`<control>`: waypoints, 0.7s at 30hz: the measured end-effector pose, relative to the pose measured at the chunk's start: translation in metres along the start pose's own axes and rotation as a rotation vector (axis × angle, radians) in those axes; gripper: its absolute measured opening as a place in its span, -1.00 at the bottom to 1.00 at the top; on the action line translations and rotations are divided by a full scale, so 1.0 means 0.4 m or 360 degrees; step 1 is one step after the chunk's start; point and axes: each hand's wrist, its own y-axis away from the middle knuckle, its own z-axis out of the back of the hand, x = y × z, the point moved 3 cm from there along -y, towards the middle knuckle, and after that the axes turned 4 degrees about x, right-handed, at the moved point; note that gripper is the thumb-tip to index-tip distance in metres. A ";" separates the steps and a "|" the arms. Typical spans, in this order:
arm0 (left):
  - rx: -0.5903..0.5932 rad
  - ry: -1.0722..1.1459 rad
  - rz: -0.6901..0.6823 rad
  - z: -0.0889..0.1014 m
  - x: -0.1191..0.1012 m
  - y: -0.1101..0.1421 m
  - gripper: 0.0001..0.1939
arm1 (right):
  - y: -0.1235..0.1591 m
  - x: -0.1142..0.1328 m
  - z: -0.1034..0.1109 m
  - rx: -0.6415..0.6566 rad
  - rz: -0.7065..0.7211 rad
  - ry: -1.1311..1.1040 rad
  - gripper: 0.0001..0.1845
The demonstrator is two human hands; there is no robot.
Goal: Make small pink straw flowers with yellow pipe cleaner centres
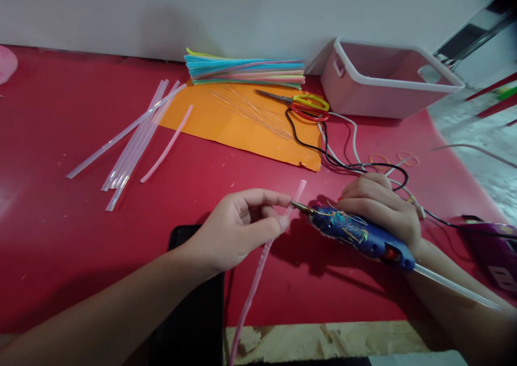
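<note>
Two hands of yours show in the head view, above the red desk (44, 220). Your left hand (230, 234) grasps the pink strip (252, 288) between thumb and fingers (272, 198), just below its upper end. Your right hand (379, 209) has its fingers closed round the blue glue gun (347, 228), its nozzle (301, 208) right by the strip and your left index fingertip. Farther back, scissors (291, 99) lie on the orange sheet (210, 121), near the coloured bundle (246, 72) and pink bin (375, 94). Clear sticks (135, 147) lie left of the short pink piece (167, 147).
</note>
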 end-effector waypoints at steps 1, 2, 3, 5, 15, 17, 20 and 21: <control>0.0007 0.0012 -0.0008 -0.001 0.000 0.000 -0.77 | 0.000 0.000 0.000 -0.0001 -0.0003 -0.0002 -0.84; 0.0014 0.0018 -0.0012 -0.002 -0.001 0.000 -0.77 | 0.001 -0.001 0.000 -0.0001 -0.0006 0.0000 -0.84; 0.0017 0.0019 -0.0014 -0.003 -0.001 0.000 -0.77 | 0.002 -0.001 -0.001 -0.0004 -0.0008 0.0002 -0.83; 0.0007 0.0004 -0.0020 -0.003 0.000 0.000 -0.77 | 0.005 -0.004 -0.002 -0.0008 -0.0013 0.0006 -0.83; 0.0010 -0.0056 -0.0078 0.003 0.002 -0.003 -0.77 | 0.013 -0.009 0.000 -0.0010 0.0011 0.0020 -0.80; 0.0010 -0.0071 -0.0085 0.004 0.003 -0.003 -0.77 | 0.013 -0.008 0.000 -0.0012 0.0003 0.0023 -0.81; 0.0015 -0.0099 -0.0086 0.004 0.005 -0.003 -0.76 | 0.013 -0.008 0.001 -0.0006 -0.0021 0.0019 -0.83; 0.0015 -0.0106 -0.0087 0.005 0.006 -0.004 -0.75 | 0.013 -0.008 0.002 -0.0007 -0.0028 0.0018 -0.83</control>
